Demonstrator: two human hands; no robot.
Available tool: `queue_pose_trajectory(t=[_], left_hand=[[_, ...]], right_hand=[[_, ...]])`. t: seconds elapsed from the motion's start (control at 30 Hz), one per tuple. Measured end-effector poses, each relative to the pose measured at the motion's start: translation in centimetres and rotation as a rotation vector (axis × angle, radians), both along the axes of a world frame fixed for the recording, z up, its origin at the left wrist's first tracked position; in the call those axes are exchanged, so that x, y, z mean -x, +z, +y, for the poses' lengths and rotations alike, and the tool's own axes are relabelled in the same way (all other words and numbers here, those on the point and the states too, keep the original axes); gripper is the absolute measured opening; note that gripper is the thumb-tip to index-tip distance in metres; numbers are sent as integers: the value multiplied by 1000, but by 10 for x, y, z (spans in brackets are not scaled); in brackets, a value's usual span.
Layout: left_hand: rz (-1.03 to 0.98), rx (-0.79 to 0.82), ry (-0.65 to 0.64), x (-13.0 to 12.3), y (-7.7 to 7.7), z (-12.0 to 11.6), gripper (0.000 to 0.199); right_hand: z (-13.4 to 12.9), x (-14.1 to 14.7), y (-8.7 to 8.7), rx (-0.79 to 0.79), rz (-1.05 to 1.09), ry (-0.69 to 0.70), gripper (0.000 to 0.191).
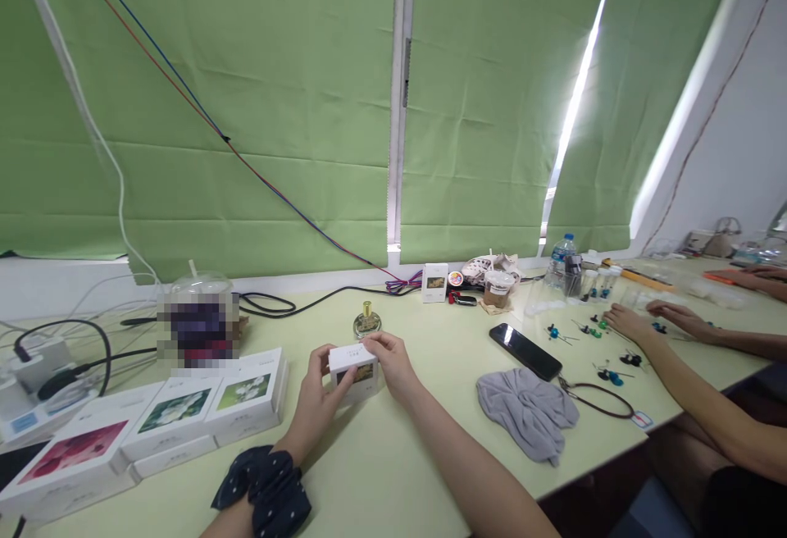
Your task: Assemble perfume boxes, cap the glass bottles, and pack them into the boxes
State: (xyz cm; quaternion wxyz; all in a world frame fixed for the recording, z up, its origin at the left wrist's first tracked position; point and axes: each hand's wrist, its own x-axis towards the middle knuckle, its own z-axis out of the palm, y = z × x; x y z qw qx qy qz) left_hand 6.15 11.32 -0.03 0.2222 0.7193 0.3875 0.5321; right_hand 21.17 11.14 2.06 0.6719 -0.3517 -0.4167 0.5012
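Note:
A small white box (pixel 353 389) with a dark picture on its front stands upright on the table between my hands. My left hand (pixel 320 394) grips its left side, the thumb lying across the front. At the top right corner, the fingers of my right hand (pixel 393 364) pinch the box's edge. Just behind the box stands a round glass perfume bottle (pixel 367 325) with a gold cap, touched by neither hand. A dark dotted scrunchie (pixel 270 489) sits around my left wrist. The underside of the box is partly hidden.
White boxes with flower pictures (pixel 175 411) lie at left beside cables and plugs. To the right are a phone (pixel 525 349), a grey cloth (pixel 527 411) and a drink cup (pixel 497 288). A co-worker's hands (pixel 627 323) are among small coloured parts. Another similar box (pixel 434 284) stands behind.

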Motion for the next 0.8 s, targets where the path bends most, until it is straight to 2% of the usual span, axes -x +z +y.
queue_pose_trajectory(t=[0.1,0.27,0.43,0.67,0.8], left_hand=[[-10,-56,44,-3,1,-3,41],[-136,-108,130,-9,-2,-3,51],[-89,-73,129,-8,-3,-2,42],[-20,-140,167,-6,5,-6,36],[-74,-47,178,-10,3,-7,40]], right_hand=[[1,1,-1,18,7,-6,13],[2,2,-1,44,25,-15,14],[3,2,-2,45,41,-2,14],[3,2,-2,38,52,8,16],[2,2,-2,25,55,22,16]])
